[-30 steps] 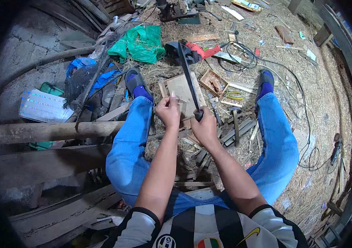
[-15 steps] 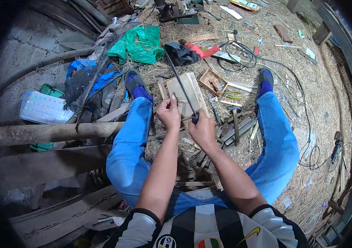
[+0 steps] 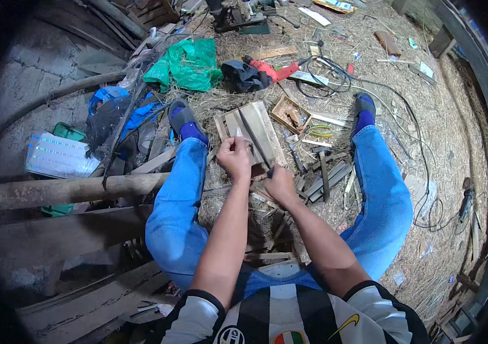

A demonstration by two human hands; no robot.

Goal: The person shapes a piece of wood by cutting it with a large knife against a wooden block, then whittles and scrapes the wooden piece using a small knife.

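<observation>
My right hand [image 3: 282, 184] is closed around the black handle of a long, dark, narrow-bladed tool [image 3: 256, 137]. Whether it is a file or a knife I cannot tell. Its blade slants away to the upper left, over a pale wooden board [image 3: 262, 117]. My left hand [image 3: 235, 157] is closed in a pinch at the board's near left side, left of the blade. A small pale piece [image 3: 238, 132] shows at its fingertips, too small to name. Whether the blade touches this piece or the board is unclear.
A hammer [image 3: 324, 175], a small wooden box [image 3: 291, 114] and wood strips lie right of the board. Beyond are a red power tool [image 3: 278, 72] with its cable and a green plastic bag [image 3: 189, 66]. A wooden pole [image 3: 77, 191] runs along the left.
The long tool has swung down and now appears shorter, its tip lower over the board. My right hand has shifted slightly down and right. My left hand stays nearly in place.
</observation>
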